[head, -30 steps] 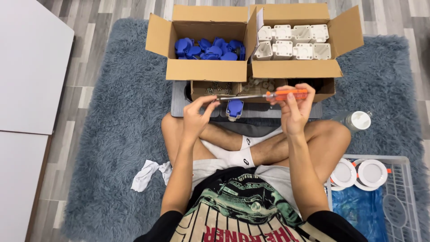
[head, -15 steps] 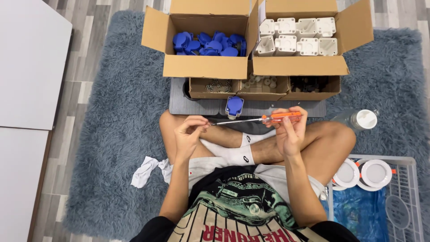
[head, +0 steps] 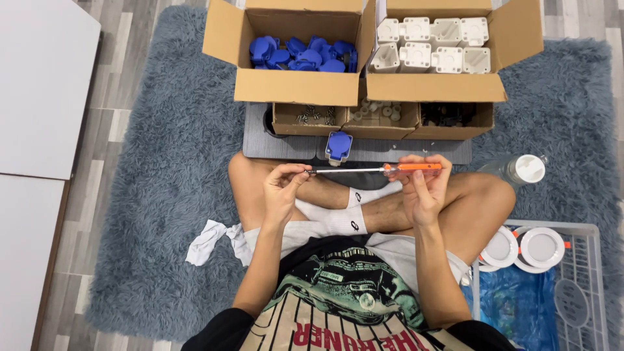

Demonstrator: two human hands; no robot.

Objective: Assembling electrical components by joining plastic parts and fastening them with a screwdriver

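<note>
Closest in, the person sits cross-legged on a shaggy grey-blue rug (head: 162,195), white socks crossed at the ankles, and both hands are up over the lap. The right hand (head: 422,192) is closed around the orange handle of a screwdriver (head: 390,169), which lies level, its thin metal shaft running across toward the left. The left hand (head: 283,188) pinches right at the tip of that shaft with thumb and fingertips; whether a small part sits between them is too small to tell.

Off to the left of the knee, a crumpled white cloth (head: 211,240) lies on the rug. To the right, a wire basket (head: 585,286) holds round white discs and a blue bag, and a clear bottle with a white cap (head: 523,169) lies beside the right knee.

Just beyond the screwdriver, a blue fitting (head: 338,146) stands on a grey mat (head: 286,146). Behind it sit three low cardboard trays (head: 380,120) of small hardware. Farthest out, one open carton (head: 299,88) holds blue parts, and its neighbour carton (head: 432,88) holds white ones in rows.
</note>
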